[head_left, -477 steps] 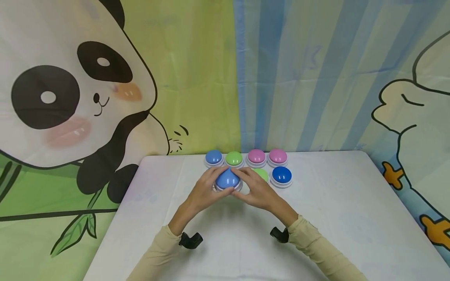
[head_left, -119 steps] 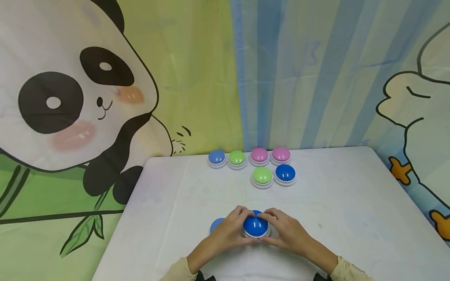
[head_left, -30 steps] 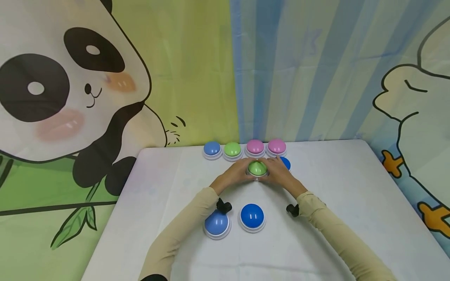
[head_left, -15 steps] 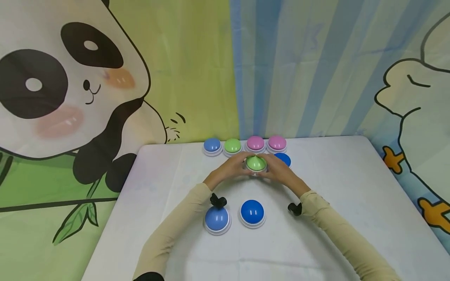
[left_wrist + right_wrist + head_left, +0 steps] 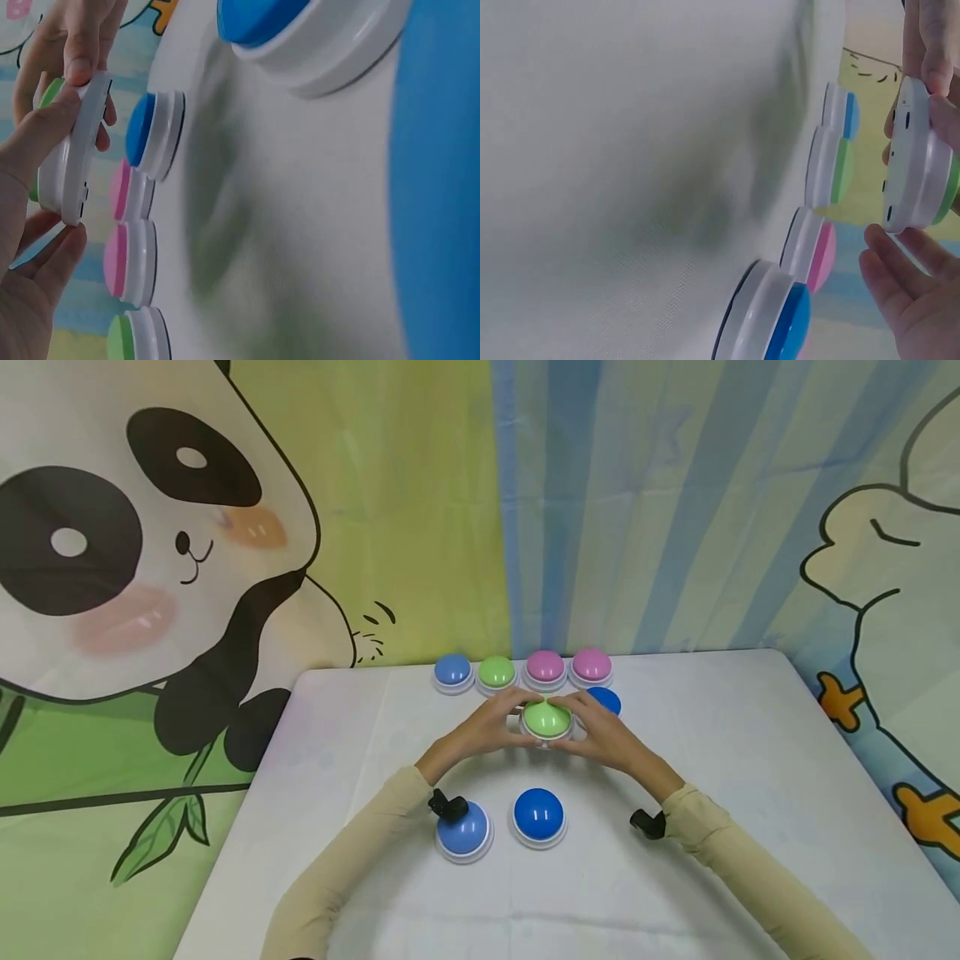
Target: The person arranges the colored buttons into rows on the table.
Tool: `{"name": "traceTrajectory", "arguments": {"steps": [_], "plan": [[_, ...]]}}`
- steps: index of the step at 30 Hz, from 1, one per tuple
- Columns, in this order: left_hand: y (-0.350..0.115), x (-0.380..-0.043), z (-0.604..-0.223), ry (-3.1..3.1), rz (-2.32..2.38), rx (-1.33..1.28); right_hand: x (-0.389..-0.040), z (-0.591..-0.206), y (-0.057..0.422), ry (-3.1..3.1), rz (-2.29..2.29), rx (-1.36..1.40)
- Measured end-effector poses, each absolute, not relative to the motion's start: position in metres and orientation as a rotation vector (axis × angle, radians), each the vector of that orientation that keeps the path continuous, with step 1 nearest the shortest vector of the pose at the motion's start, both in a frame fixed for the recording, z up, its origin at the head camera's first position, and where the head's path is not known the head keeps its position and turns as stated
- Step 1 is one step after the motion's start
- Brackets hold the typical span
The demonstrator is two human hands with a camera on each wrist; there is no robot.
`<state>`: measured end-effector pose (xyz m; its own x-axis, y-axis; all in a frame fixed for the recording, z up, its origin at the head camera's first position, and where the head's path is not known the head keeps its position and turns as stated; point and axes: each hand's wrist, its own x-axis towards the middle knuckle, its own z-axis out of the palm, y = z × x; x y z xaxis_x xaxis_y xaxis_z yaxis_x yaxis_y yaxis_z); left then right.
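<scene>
A green dome push button (image 5: 546, 720) with a white base is held between both hands, raised off the table. The left hand (image 5: 480, 728) grips its left side and the right hand (image 5: 611, 739) its right side, thumbs at the near edge and fingertips meeting over the far top. In the left wrist view, the white underside of this button (image 5: 73, 161) stands clear of the tabletop. Nearer the person sit a light blue button (image 5: 465, 837), partly covered by the left wrist camera, and a dark blue button (image 5: 538, 815).
A back row holds a light blue button (image 5: 452, 670), a green button (image 5: 497, 672) and two pink buttons, one left (image 5: 545, 667) and one right (image 5: 592, 666). Another dark blue button (image 5: 606, 700) is partly behind the right hand. The white table (image 5: 720, 727) meets a printed cloth backdrop.
The light blue button went from the hands at the back to the front; a dark blue one was set beside it. Both hands then took the green button, lifted it and drew it slightly nearer.
</scene>
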<state>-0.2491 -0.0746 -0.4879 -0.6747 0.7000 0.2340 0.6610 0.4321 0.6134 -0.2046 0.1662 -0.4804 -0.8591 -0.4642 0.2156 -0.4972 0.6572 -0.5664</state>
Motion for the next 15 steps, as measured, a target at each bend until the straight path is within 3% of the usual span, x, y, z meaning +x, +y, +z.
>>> {"name": "traceTrajectory", "arguments": {"steps": [15], "plan": [[-0.079,-0.2,-0.463,2.558,1.19,1.375,-0.168,-0.471,0.172,-2.539,0.874,1.033]]}}
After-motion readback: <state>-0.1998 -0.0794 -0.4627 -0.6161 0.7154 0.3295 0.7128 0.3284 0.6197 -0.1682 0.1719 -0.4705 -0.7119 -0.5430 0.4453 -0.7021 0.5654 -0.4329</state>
